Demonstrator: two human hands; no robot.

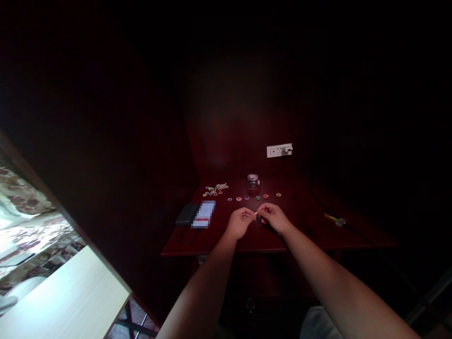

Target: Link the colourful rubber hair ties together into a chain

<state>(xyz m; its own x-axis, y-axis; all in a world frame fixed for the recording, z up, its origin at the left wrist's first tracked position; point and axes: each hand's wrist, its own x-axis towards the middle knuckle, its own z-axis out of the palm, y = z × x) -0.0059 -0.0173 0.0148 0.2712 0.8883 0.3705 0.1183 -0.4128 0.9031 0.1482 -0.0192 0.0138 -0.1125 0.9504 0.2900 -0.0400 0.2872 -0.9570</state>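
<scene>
My left hand (240, 222) and my right hand (273, 217) meet over the middle of a dark red table (310, 235). Their fingertips are pinched together on a tiny yellow band (255, 214) held between them. A heap of small coloured rubber bands (215, 189) lies at the back left of the table. A loose row of single coloured bands (254, 197) runs across the table just beyond my hands. A small clear glass jar (253, 181) stands behind that row.
A black flat case (186, 214) and a white card or box (204, 214) lie at the table's left. A white wall socket with a plug (279, 150) sits above. A dark cable with a yellow-tipped connector (335, 219) crosses the right side. A pale wooden surface (67, 296) is at lower left.
</scene>
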